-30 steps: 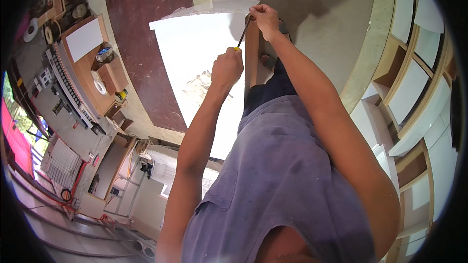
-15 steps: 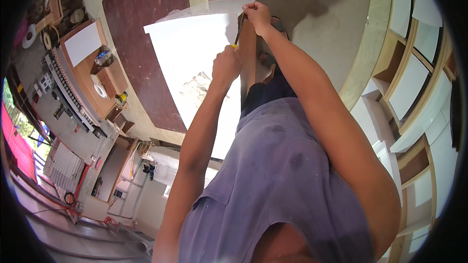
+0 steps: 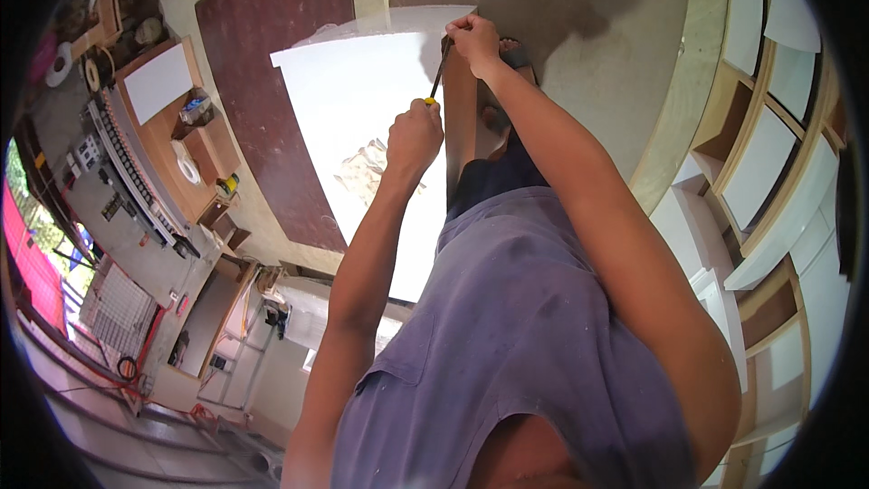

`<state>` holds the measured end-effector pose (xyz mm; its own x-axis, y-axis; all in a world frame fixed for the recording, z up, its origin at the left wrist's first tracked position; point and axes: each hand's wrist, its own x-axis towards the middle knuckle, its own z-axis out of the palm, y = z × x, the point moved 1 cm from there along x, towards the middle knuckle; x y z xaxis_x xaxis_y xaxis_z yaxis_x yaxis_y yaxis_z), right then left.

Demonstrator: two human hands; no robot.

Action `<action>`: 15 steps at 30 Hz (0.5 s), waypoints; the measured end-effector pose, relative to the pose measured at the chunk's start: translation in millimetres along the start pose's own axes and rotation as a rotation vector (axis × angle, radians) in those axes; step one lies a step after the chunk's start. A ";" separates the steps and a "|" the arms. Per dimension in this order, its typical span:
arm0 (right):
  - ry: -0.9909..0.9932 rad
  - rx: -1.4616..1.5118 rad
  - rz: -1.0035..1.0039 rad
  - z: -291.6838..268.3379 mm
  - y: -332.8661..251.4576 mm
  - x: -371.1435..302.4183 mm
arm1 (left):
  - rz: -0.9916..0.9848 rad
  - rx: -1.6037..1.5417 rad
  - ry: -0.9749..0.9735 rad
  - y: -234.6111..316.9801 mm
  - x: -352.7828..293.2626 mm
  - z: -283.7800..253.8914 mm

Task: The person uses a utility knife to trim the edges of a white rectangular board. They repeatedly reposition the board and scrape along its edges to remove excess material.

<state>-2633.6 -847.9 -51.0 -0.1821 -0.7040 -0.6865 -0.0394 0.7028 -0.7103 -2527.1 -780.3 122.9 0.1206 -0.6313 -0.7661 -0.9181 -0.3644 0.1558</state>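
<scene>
My left hand point(image 3: 415, 138) is closed round the handle of a yellow-handled tool point(image 3: 439, 75) with a long, thin, dark shaft. The shaft runs away from me along the right edge of a white-topped piece of furniture point(image 3: 326, 91) with a brown wooden side point(image 3: 461, 104). My right hand point(image 3: 475, 41) is closed in a pinch at the tool's far end, by the far right corner of the white top. A crumpled beige cloth point(image 3: 362, 170) lies on the white surface, left of my left wrist.
A dark red board point(image 3: 262, 45) lies on the floor to the left. Beyond it stands a wooden bench point(image 3: 167, 149) with tape rolls and small tools. White and wood cabinet parts point(image 3: 769, 163) line the right side. My sandalled foot point(image 3: 512, 50) is beside the brown side.
Both hands have drawn slightly back toward me along the edge with the yellow-handled tool. More of its dark shaft shows now. The view has shifted a little.
</scene>
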 end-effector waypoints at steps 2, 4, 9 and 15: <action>0.014 -0.011 0.029 1.9 9.9 3.7 | 0.008 0.028 0.002 -1.3 11.6 13.9; 0.018 -0.021 0.035 -0.7 12.9 14.5 | 0.018 0.057 0.031 3.4 12.2 16.9; -0.015 0.009 0.050 4.5 26.2 -5.4 | 0.014 0.018 -0.011 -18.6 -6.3 18.6; -0.027 -0.025 0.118 1.5 29.9 -4.9 | 0.052 0.070 0.037 -15.6 -0.4 28.6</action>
<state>-2632.3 -823.6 -69.1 -0.1609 -0.6185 -0.7691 -0.0439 0.7830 -0.6205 -2523.7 -754.8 103.0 0.0848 -0.6732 -0.7346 -0.9474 -0.2828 0.1497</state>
